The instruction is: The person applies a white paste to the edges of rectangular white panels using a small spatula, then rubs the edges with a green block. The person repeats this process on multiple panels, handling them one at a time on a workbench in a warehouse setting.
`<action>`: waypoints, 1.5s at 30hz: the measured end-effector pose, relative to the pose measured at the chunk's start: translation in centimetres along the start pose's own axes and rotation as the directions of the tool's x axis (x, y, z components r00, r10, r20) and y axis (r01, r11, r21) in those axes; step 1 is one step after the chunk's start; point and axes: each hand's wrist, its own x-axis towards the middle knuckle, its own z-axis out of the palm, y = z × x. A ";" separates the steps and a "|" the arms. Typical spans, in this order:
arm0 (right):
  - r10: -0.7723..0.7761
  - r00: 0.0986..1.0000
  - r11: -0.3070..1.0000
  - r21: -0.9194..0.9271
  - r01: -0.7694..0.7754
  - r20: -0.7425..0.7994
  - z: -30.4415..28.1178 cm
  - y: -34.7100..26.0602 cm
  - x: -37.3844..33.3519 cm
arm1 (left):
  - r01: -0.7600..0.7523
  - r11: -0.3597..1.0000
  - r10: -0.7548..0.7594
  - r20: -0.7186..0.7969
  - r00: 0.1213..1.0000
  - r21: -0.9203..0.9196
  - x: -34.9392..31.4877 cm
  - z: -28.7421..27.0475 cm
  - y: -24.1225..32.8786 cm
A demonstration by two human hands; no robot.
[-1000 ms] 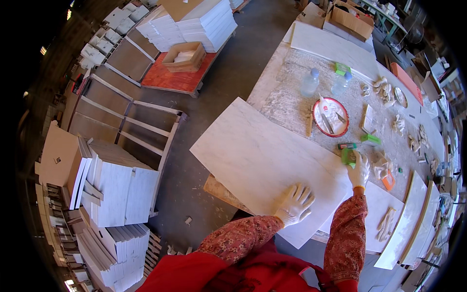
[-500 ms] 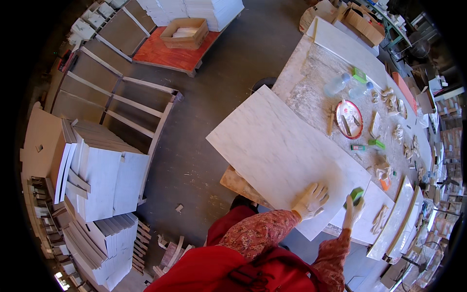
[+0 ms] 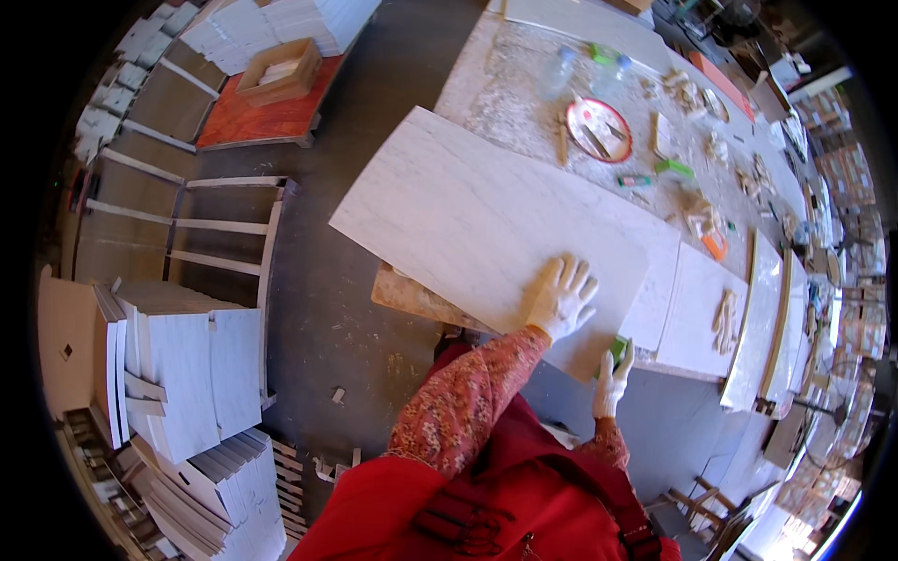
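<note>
A large white marble-look slab (image 3: 468, 201) lies across the near side of the worktable, its left end reaching out past the table. My left hand (image 3: 561, 297), in a white glove, rests on the slab's face near its right end, fingers spread. My right hand (image 3: 611, 387), gloved too, grips a small green block (image 3: 619, 349) at the slab's right near corner. The fingers hide part of the block, and I cannot tell exactly how it meets the edge.
On the dusty worktable (image 3: 505, 70) beyond the slab are a red-rimmed plate (image 3: 599, 131) with blades on it, clear bottles (image 3: 557, 67), another green block (image 3: 673, 169) and worn gloves (image 3: 725, 323). Stacked white panels (image 3: 192, 360) and a wooden pallet frame (image 3: 224, 226) stand at left.
My right hand and the green block have moved nearer to me, down to the slab's near corner. My left hand stays flat on the slab. The whole view has shifted.
</note>
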 end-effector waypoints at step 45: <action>-0.448 0.882 0.879 -0.249 0.406 -0.144 2.1 0.3 -2.5 | -0.197 0.980 0.197 -0.091 0.976 0.008 -2.2 1.4 -0.5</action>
